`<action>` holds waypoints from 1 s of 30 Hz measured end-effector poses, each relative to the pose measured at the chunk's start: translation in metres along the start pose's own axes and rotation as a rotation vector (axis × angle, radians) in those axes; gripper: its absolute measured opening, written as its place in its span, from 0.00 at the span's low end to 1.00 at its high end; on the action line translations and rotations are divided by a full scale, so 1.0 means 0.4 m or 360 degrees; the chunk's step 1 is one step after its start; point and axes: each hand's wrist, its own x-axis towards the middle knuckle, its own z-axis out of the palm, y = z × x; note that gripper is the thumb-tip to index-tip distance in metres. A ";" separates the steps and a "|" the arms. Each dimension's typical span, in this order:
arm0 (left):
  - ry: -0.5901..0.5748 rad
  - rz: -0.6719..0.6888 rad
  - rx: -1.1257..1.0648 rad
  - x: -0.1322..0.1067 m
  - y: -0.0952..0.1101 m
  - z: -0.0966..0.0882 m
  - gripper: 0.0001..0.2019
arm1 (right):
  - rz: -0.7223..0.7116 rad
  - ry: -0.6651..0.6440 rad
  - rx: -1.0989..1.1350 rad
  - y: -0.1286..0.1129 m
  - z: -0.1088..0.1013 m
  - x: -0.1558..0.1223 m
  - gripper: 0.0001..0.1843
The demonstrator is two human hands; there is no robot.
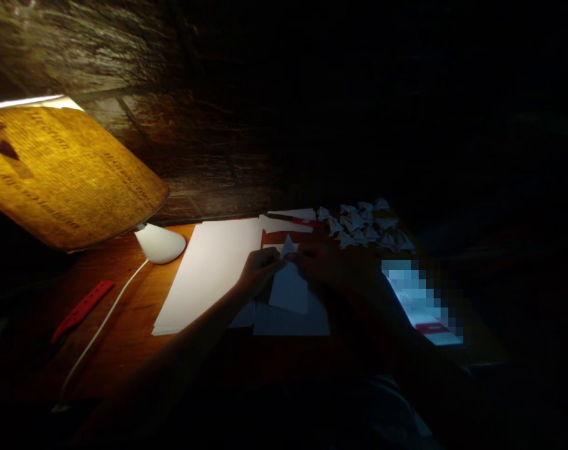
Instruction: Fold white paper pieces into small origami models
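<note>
In dim lamp light, my left hand (259,269) and my right hand (317,259) meet over a small white sheet of paper (289,289) that is partly folded to a point at its top. Both hands pinch the paper near that point, fingers curled closed. The folded piece lies on other white sheets (290,320) on a wooden table (124,325). A larger stack of white paper (209,275) lies just left of my left hand.
A pile of several small folded white paper pieces (365,224) sits at the back right. A lamp with a white base (160,244), printed yellow shade (63,175) and white cord (100,328) stands left. A red ruler (82,310) lies far left; a lit screen (422,300) lies right.
</note>
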 end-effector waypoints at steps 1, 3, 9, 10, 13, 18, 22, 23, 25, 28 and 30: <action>0.0011 0.0004 0.0001 0.000 0.002 0.000 0.21 | -0.0004 0.0018 -0.0004 0.002 0.001 -0.001 0.31; 0.0044 0.0021 0.0005 -0.001 0.004 0.001 0.22 | -0.0004 0.0039 -0.0018 0.008 0.001 -0.002 0.30; 0.0139 0.0079 -0.0008 0.006 0.002 -0.006 0.22 | -0.0020 -0.0022 -0.0093 0.010 -0.004 -0.001 0.28; 0.0134 0.0077 -0.0018 0.007 0.000 -0.007 0.22 | -0.0016 -0.0016 -0.0103 0.008 -0.004 -0.001 0.28; 0.0129 0.0079 -0.0034 0.009 -0.007 -0.009 0.21 | -0.0022 0.0032 -0.0139 0.004 -0.003 0.000 0.27; 0.0125 0.0050 -0.0101 0.013 -0.014 -0.010 0.23 | 0.0011 0.0031 -0.0176 0.007 0.000 0.000 0.28; 0.0199 0.0062 -0.0148 0.021 -0.021 -0.013 0.24 | -0.0024 0.0012 -0.0213 0.012 -0.002 0.002 0.27; 0.0190 0.0053 -0.0163 0.023 -0.023 -0.014 0.24 | -0.0042 0.0030 -0.0233 0.013 -0.002 0.002 0.27; 0.0168 0.0053 -0.0179 0.025 -0.024 -0.015 0.23 | -0.0067 0.0088 -0.0260 0.015 -0.003 0.003 0.27; 0.0148 0.0067 -0.0158 0.025 -0.024 -0.014 0.24 | -0.0112 0.0145 -0.0284 0.020 -0.002 0.003 0.25; 0.0148 0.0063 -0.0173 0.024 -0.024 -0.014 0.24 | -0.0136 0.0163 -0.0306 0.022 0.000 0.003 0.25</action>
